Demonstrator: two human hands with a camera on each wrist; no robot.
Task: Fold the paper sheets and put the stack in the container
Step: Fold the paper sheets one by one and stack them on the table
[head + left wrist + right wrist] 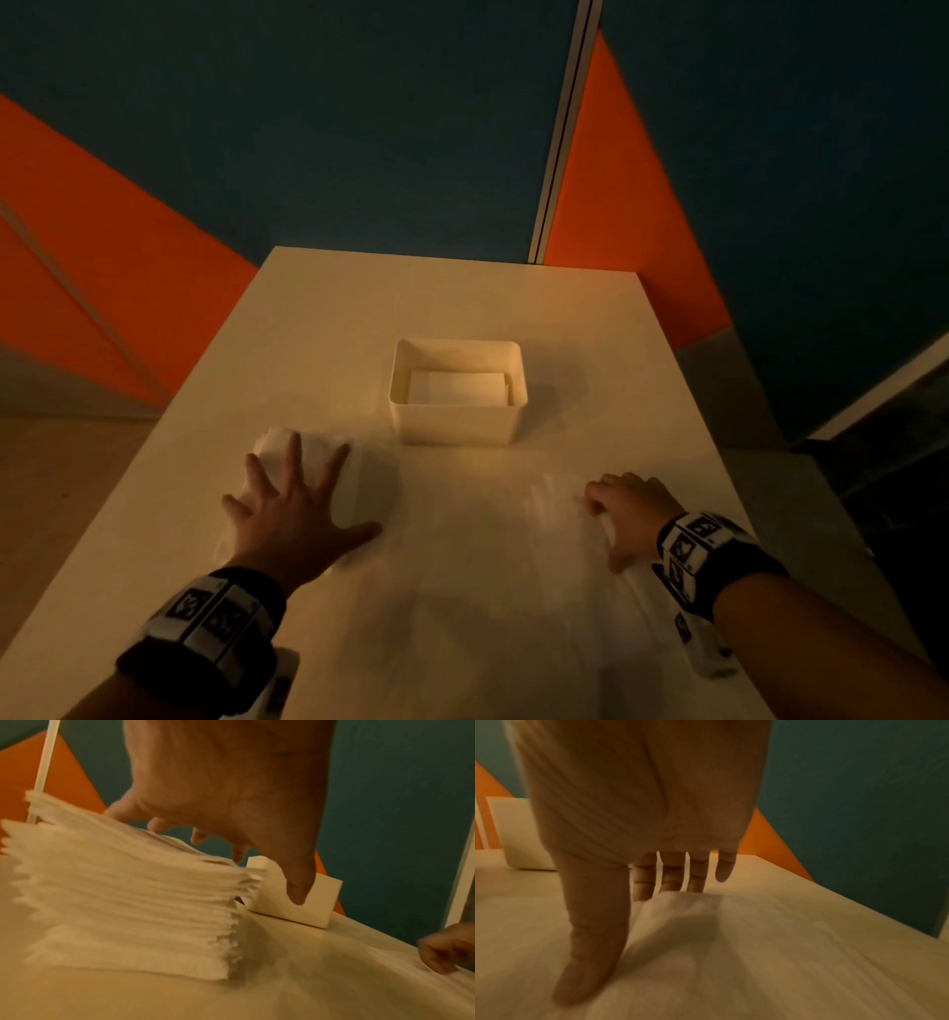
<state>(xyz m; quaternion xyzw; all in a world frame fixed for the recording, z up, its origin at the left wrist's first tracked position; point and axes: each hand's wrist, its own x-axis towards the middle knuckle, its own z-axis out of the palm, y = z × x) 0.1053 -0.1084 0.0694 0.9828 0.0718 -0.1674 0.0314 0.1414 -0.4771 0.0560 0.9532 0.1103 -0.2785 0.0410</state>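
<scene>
Flatly spread, left hand (292, 519) with fingers splayed and straight, resting on top of tall stack of white paper sheets (123, 898) at left of pale desk (462, 642). Right hand (629, 514) near desk's right edge, fingers curled, thumb and fingertips pinching a raised fold of single white paper sheet (680, 923) lying on the desk. Beyond and between both hands, white rectangular plastic container (457, 421), apart from the stack, with folded white paper (457, 391) lying inside.

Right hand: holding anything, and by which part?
The right hand pinches a paper sheet by its raised edge, between thumb and fingers. The left hand only presses the paper stack.
</scene>
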